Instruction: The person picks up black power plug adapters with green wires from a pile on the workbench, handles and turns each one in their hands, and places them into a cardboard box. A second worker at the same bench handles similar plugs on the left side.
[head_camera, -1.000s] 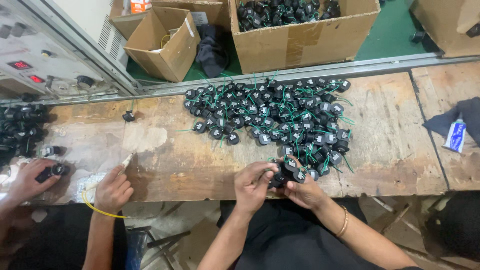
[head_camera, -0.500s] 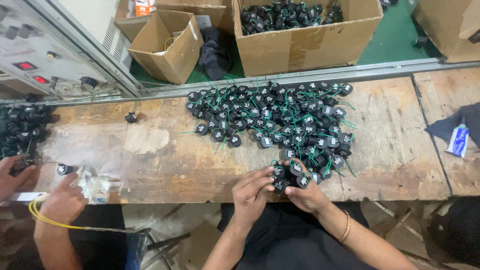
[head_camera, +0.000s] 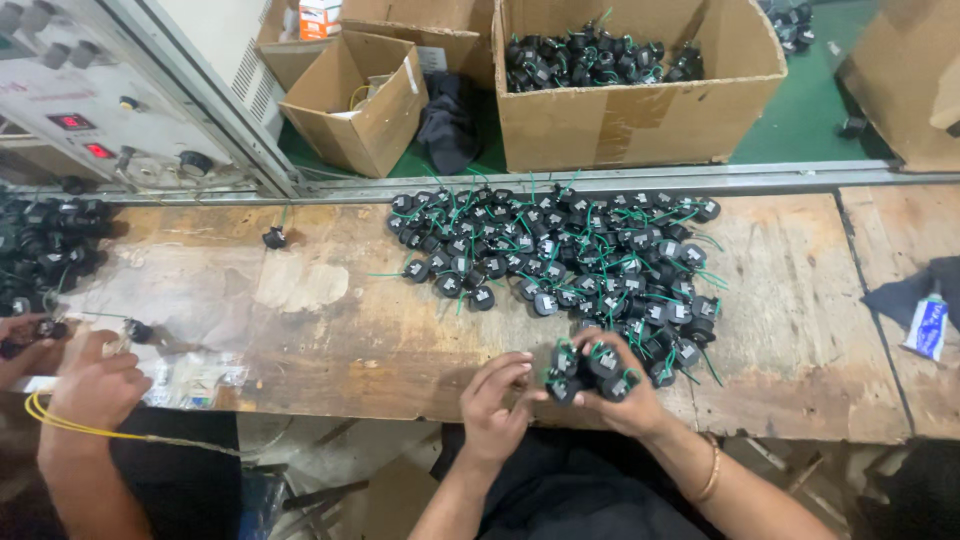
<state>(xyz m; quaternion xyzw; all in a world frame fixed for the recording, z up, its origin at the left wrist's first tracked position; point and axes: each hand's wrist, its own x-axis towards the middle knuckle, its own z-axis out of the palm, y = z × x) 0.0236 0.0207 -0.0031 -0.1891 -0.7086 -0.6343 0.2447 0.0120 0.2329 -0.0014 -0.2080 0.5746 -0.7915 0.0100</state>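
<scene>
In the head view, the right hand (head_camera: 625, 395) is clenched around a bunch of small black coil parts (head_camera: 590, 368) with green wires at the near edge of the worn wooden table (head_camera: 330, 340), its palm hidden under them. The left hand (head_camera: 497, 400), just beside it, has its fingertips curled toward the bunch; whether they pinch a part is hard to make out. Beyond the right hand lies the large pile of coil parts (head_camera: 570, 255); a co-worker's hand (head_camera: 95, 385), far out past the left hand, is partly cut off.
</scene>
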